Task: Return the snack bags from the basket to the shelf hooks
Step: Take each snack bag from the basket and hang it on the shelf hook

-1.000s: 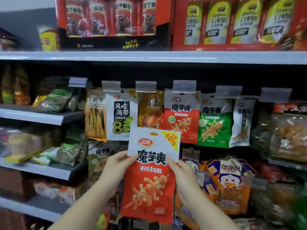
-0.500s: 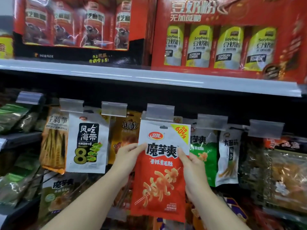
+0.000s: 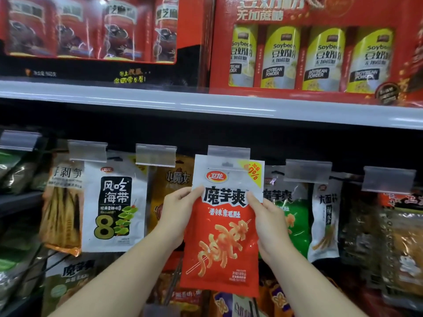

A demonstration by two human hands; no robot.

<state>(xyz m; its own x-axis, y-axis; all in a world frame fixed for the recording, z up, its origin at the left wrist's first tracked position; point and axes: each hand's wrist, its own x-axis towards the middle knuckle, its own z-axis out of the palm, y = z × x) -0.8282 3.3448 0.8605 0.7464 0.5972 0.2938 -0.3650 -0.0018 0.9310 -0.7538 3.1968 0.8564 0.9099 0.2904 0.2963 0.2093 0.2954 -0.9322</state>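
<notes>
I hold a red and white snack bag (image 3: 223, 236) upright in front of the hook row. My left hand (image 3: 176, 216) grips its left edge and my right hand (image 3: 266, 221) grips its right edge, both just below the white top. The bag's top hang hole sits right under a clear price tag holder (image 3: 229, 152) at the tip of a shelf hook. Whether the hook passes through the hole is hidden. The basket is out of view.
Other bags hang on neighbouring hooks: a white seaweed bag (image 3: 114, 205) to the left, a brown bag (image 3: 170, 193) behind my left hand, a green bag (image 3: 293, 223) and a white bag (image 3: 325, 223) to the right. Above runs a shelf edge (image 3: 206, 104) with red gift boxes (image 3: 309, 49).
My hands have lifted the red bag higher and closer to the shelf, so its top now meets the price tag holder. The view has tilted up and moved nearer.
</notes>
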